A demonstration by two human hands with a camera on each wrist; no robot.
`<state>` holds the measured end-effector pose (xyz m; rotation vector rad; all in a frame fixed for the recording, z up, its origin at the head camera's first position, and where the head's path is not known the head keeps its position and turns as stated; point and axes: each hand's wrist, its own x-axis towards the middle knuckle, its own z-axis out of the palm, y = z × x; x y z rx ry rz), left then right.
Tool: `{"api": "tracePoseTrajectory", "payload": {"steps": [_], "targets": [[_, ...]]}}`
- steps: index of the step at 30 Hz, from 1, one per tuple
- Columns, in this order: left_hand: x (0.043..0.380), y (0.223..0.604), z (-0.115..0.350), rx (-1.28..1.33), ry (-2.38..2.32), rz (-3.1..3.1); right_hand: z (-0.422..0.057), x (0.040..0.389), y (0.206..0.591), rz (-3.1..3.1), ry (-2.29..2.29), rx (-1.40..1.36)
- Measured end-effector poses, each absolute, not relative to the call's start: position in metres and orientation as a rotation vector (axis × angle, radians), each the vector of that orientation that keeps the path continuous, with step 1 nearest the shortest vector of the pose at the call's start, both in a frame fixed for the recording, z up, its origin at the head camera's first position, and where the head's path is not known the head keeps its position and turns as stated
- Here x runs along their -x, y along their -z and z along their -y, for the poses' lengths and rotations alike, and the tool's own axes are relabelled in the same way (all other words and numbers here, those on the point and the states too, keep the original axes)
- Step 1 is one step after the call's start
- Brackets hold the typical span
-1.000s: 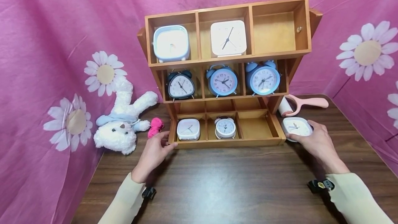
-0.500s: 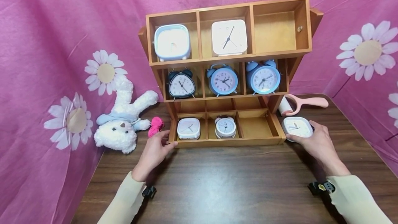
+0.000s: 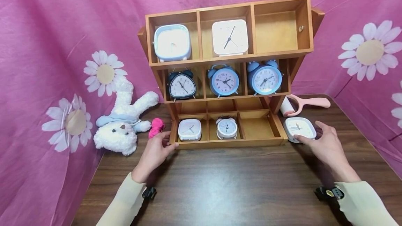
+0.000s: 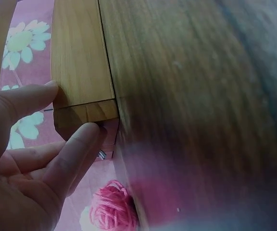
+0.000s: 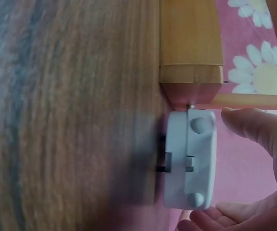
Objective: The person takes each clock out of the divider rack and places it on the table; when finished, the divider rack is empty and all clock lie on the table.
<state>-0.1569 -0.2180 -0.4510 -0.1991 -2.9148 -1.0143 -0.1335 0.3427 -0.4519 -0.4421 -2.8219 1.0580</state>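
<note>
In the head view my left hand (image 3: pixel 155 153) holds the lower left corner of a wooden shelf (image 3: pixel 229 144). The left wrist view has the thumb on the front board (image 4: pixel 83 53) and a finger against its end. My right hand (image 3: pixel 326 145) is spread around a white square alarm clock (image 3: pixel 299 128) that lies face up beside the shelf's right end. Its thumb overlaps the clock's near edge in the head view. In the right wrist view, the thumb stands off the clock's footed side (image 5: pixel 190 161) and the other fingers lie by its far end.
The shelf's upper tiers hold several clocks, among them a blue one (image 3: pixel 265 79). Two white clocks stand in the bottom tier, one with twin bells (image 3: pixel 226 129). A pink lint roller (image 3: pixel 311 103) lies behind the right clock. At left lie a white teddy bear (image 3: pixel 117 135) and pink yarn (image 3: pixel 156 127).
My right hand has loosened from the white clock and drawn slightly right, its fingers now apart from the clock's far side. The left hand stays on the shelf corner.
</note>
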Motion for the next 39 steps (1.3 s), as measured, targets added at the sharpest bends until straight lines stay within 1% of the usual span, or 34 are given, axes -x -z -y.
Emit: {"api": "tracePoseTrajectory", "payload": {"steps": [1, 6, 7, 8, 9, 24, 32, 39], "targets": [[0.162, 0.463, 0.225, 0.246, 1.028, 2.887, -0.342, 0.132, 0.451, 2.816, -1.056, 0.437], [0.161, 0.465, 0.227, 0.246, 1.045, 2.877, -0.338, 0.128, 0.445, 2.792, -1.076, 0.414], [0.161, 0.464, 0.226, 0.243, 1.041, 2.878, -0.336, 0.127, 0.444, 2.790, -1.079, 0.408], [0.156, 0.452, 0.220, 0.197, 1.024, 2.907, -0.334, 0.127, 0.442, 2.788, -1.079, 0.402], [0.155, 0.451, 0.219, 0.190, 1.019, 2.911, -0.332, 0.126, 0.440, 2.785, -1.077, 0.394], [0.156, 0.450, 0.218, 0.192, 1.025, 2.938, -0.280, 0.117, 0.417, 2.663, -1.161, 0.268], [0.157, 0.450, 0.218, 0.186, 1.027, 2.935, -0.252, 0.108, 0.409, 2.633, -1.209, 0.174], [0.159, 0.449, 0.218, 0.192, 1.028, 2.935, -0.225, 0.109, 0.408, 2.636, -1.298, 0.075]]}}
